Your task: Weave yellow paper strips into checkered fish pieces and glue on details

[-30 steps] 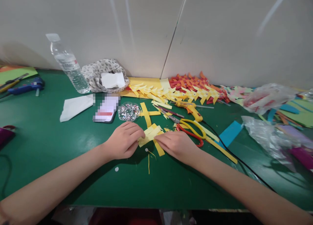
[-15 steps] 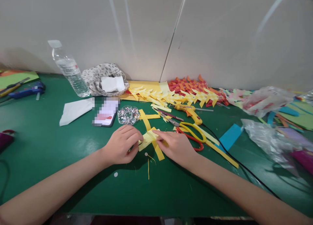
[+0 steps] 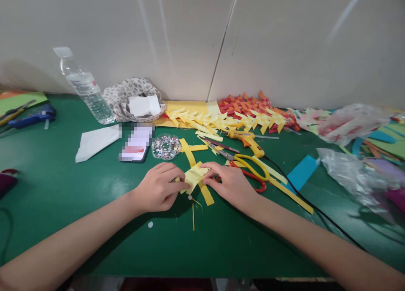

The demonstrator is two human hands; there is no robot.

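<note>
A small piece of folded yellow paper strips (image 3: pixel 193 176) lies on the green table (image 3: pixel 95 189) between my hands. My left hand (image 3: pixel 158 189) pinches its left edge, fingers curled together. My right hand (image 3: pixel 229 183) presses and grips its right side with bent fingers. A longer yellow strip (image 3: pixel 205 194) sticks out below the piece toward me. Another yellow strip (image 3: pixel 188 152) lies just behind it.
Yellow and red scissors (image 3: pixel 249 168), a yellow glue gun (image 3: pixel 248 141) with a black cord, a round tray of googly eyes (image 3: pixel 166 146), a phone (image 3: pixel 136 143), a water bottle (image 3: pixel 84 88), woven paper fish (image 3: pixel 240 115), plastic bags (image 3: pixel 351 124), white tissue (image 3: pixel 95 141).
My right hand's fingers slid left over the yellow piece and closed on it. My left hand kept its pinch. The view shifted slightly.
</note>
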